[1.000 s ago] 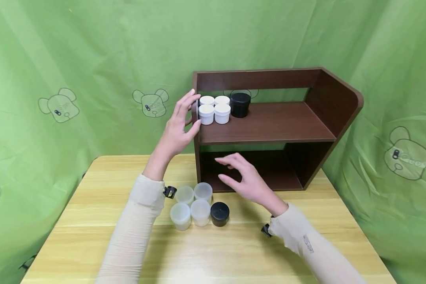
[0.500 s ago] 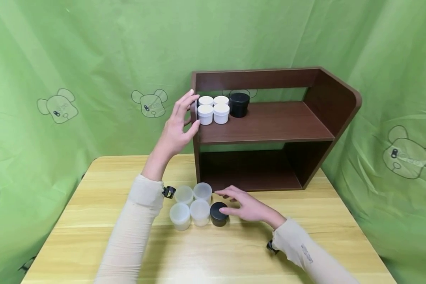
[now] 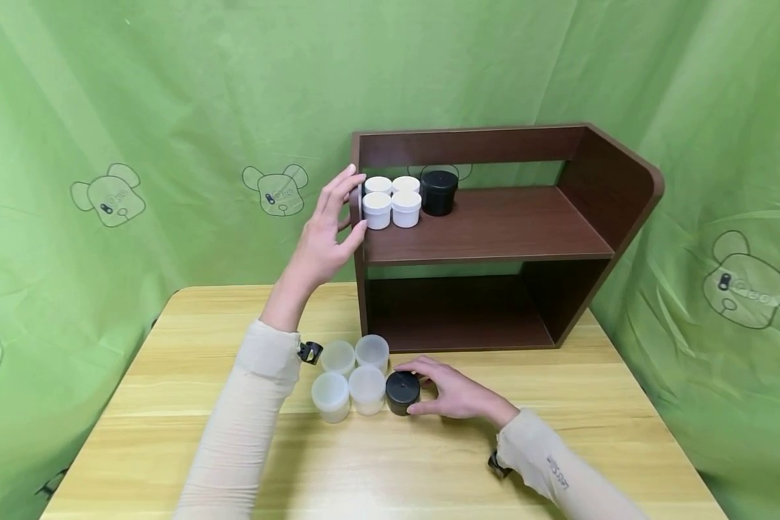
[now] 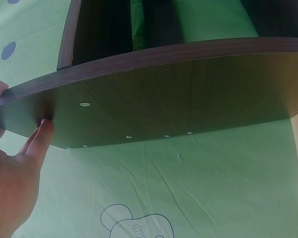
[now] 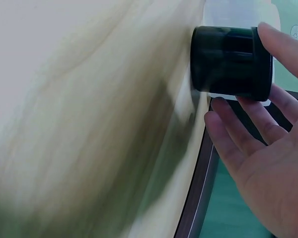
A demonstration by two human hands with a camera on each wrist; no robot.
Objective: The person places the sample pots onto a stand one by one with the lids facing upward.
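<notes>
Since a second ago the right hand (image 3: 451, 393) has dropped from in front of the shelf's lower opening to the bench, and its fingers and thumb now curl round the black jar (image 3: 402, 392). The left hand (image 3: 325, 231) has stayed put, its fingers spread straight against the outer left side panel of the brown shelf (image 3: 494, 224), thumb at the panel's front edge.

Pale, light-grained wood makes up the bench (image 3: 169, 404), and green cloth printed with bear outlines (image 3: 276, 189) hangs behind and to both sides.

Short, round and dull black, the jar stands upright on the bench, just in front of the shelf's lower left corner. The right wrist view shows its ribbed lid side (image 5: 231, 62) with fingers above and below it.

Touching its left side stand four translucent jars (image 3: 351, 375) in a two-by-two block.

On the shelf's upper board, at the left end, four white jars (image 3: 392, 200) sit in a like block with a second black jar (image 3: 439, 191) just to their right. The lower compartment is dark inside.
</notes>
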